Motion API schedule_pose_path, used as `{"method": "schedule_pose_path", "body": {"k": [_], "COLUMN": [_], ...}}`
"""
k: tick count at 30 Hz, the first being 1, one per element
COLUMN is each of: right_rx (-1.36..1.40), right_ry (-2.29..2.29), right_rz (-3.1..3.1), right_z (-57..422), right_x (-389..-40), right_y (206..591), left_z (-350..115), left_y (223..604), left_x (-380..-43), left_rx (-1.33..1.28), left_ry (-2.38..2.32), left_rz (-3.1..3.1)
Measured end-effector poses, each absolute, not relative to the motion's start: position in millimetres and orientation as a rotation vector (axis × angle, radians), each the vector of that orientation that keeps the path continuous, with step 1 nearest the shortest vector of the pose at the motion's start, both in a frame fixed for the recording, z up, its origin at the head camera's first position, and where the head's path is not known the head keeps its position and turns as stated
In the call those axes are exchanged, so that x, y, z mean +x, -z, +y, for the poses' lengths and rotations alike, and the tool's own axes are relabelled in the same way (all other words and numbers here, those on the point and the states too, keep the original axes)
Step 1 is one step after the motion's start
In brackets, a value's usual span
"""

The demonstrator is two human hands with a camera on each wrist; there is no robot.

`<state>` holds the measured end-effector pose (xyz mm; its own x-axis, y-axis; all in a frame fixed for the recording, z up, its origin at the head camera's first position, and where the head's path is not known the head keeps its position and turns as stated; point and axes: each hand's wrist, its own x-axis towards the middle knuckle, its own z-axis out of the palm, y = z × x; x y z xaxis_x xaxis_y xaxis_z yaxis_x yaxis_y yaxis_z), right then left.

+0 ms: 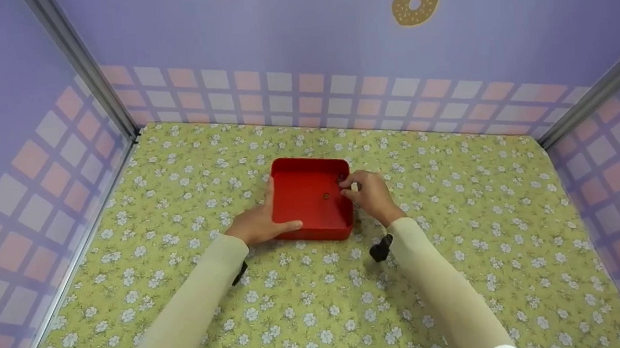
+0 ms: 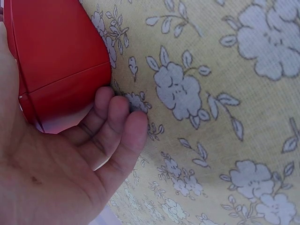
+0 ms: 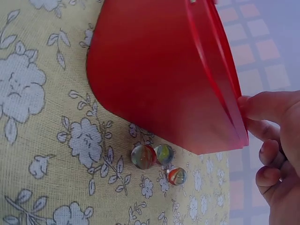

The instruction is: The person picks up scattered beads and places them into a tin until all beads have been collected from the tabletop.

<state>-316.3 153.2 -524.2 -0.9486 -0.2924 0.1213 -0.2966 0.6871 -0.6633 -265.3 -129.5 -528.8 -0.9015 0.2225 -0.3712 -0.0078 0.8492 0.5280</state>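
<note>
A square red tray (image 1: 312, 234) with raised walls lies on the floral cloth. At its near left corner my left hand (image 1: 256, 222) holds it, thumb over the front rim and index finger along the left wall. In the left wrist view the other fingers (image 2: 126, 131) curl loosely beside the tray's outer wall. My right hand (image 1: 373, 194) reaches over the right rim; in the right wrist view the rim hides its fingertips, so whether they pinch anything is unclear. Inside, a marble (image 1: 326, 196) sits on the tray floor, with a small dark marble (image 1: 341, 177) near the right fingers.
Outside the tray, a large striped marble (image 3: 143, 156), a yellow-green marble (image 3: 164, 153) and an orange-white marble (image 3: 177, 176) lie on the cloth (image 3: 93, 187). Purple walls with a checked band (image 1: 309, 96) border the table. Black devices (image 1: 380, 248) sit at both wrists.
</note>
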Motion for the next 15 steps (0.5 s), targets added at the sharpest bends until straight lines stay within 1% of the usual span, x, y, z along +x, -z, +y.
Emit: {"method": "schedule_pose_path", "body": {"k": [6, 15], "right_rx": [0.533, 0.446], "right_ry": [-1.056, -1.030], "right_rz": [-2.893, -2.835], "right_z": [147.3, 146.4], "right_x": [-316.8, -317.7], "right_y": [525.2, 526.0], "left_z": [-129.9, -130.4], "left_y": [529.0, 529.8], "left_x": [-266.2, -266.5], "left_rx": [0.157, 0.161], "left_ry": [-0.744, -0.762], "left_rz": [2.607, 2.606]}}
